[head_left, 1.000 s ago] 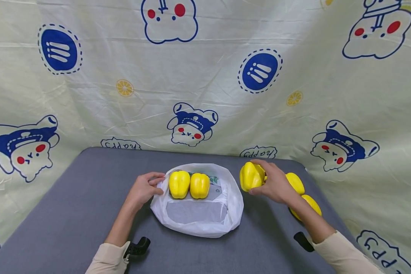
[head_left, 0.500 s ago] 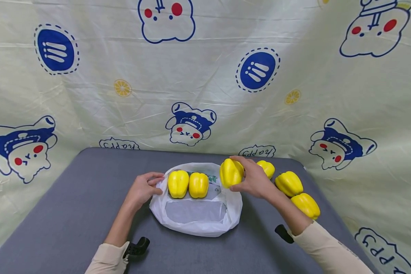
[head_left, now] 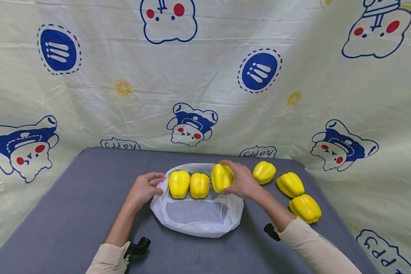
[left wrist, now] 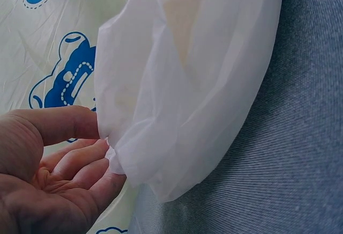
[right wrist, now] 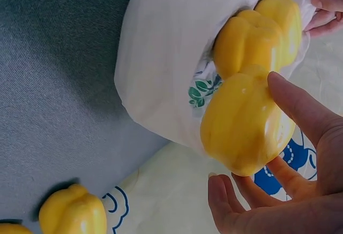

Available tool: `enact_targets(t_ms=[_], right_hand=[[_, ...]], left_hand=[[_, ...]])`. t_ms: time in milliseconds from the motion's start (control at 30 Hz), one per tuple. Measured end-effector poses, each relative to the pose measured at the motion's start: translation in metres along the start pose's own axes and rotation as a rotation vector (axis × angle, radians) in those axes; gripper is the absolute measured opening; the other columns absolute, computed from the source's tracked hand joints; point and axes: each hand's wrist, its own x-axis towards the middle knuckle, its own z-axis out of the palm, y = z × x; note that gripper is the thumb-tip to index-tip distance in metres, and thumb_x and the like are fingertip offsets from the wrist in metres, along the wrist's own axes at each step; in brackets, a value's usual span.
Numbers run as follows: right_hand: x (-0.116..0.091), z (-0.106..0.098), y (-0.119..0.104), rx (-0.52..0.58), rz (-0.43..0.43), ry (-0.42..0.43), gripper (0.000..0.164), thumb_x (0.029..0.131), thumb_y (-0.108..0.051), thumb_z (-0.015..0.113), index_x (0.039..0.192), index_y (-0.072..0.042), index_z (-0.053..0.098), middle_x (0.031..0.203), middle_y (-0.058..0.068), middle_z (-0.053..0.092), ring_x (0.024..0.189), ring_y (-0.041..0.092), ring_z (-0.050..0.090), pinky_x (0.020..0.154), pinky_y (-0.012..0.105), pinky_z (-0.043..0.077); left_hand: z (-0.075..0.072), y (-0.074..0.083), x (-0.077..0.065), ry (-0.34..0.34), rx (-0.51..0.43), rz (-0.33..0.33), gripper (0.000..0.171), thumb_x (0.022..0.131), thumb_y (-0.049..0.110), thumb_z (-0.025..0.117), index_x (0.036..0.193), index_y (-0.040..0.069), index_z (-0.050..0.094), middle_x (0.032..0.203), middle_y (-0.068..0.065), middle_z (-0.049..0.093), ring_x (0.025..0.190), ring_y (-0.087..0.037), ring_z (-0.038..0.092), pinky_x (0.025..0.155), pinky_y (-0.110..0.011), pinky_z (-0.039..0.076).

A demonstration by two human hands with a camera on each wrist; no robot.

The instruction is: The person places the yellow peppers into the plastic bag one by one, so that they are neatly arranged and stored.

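A white plastic bag (head_left: 198, 228) lies with its mouth spread wide. Two yellow bell peppers (head_left: 179, 184) (head_left: 199, 186) sit side by side in its far half. On the bag's left rim, my left hand (head_left: 145, 190) pinches the plastic between thumb and fingers; the left wrist view shows that hand (left wrist: 59, 164) at the bag's edge (left wrist: 177, 100). At the right side of the opening, my right hand (head_left: 241, 180) grips a third yellow bell pepper (head_left: 222, 178). In the right wrist view this pepper (right wrist: 244, 121) is between the thumb and fingers, close beside the other two.
Several more yellow bell peppers lie right of the bag: one nearer the back (head_left: 264, 172), others (head_left: 290, 185) (head_left: 305, 208) towards the right edge. The grey table (head_left: 72, 213) ends at a printed curtain (head_left: 222, 114).
My right hand has carried its bell pepper leftward from beside the bag to over the right part of its opening, then lower. My left hand stays at the rim.
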Motion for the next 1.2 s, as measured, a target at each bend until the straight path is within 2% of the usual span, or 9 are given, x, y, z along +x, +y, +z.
enact_targets(t_ms=[233,433,700,1200], right_hand=[[0.002,0.009,0.004,-0.009,-0.022,-0.001,0.089,0.068,-0.014,0.093,0.147,-0.017,0.051,0.146,0.014,0.056,0.129,0.042,0.049,0.105,0.062,0.042],[0.002,0.017,0.004,-0.025,-0.024,-0.003,0.09,0.066,-0.016,0.094,0.146,-0.018,0.052,0.142,0.019,0.056,0.128,0.044,0.047,0.103,0.066,0.04],[0.002,0.025,0.004,-0.029,0.016,0.003,0.089,0.066,-0.016,0.094,0.145,-0.019,0.055,0.136,0.022,0.053,0.124,0.042,0.045,0.099,0.06,0.04],[0.003,0.031,0.005,-0.068,0.066,-0.032,0.087,0.067,-0.018,0.094,0.145,-0.021,0.056,0.141,0.019,0.055,0.122,0.038,0.042,0.094,0.053,0.038]], left_hand=[[0.0,0.001,0.0,0.0,-0.002,0.001,0.054,0.083,-0.01,0.069,0.134,0.003,0.062,0.133,-0.019,0.067,0.134,-0.036,0.056,0.107,-0.049,0.046],[0.001,0.0,0.0,0.0,-0.002,-0.001,0.054,0.082,-0.009,0.069,0.134,0.003,0.063,0.132,-0.018,0.068,0.134,-0.037,0.056,0.107,-0.049,0.047],[0.001,-0.001,0.001,0.012,0.008,0.002,0.054,0.082,-0.009,0.069,0.134,0.003,0.063,0.132,-0.018,0.068,0.133,-0.037,0.057,0.106,-0.048,0.047],[0.001,-0.001,0.001,0.015,0.014,-0.003,0.054,0.083,-0.009,0.068,0.135,0.004,0.062,0.132,-0.018,0.068,0.133,-0.037,0.057,0.106,-0.048,0.047]])
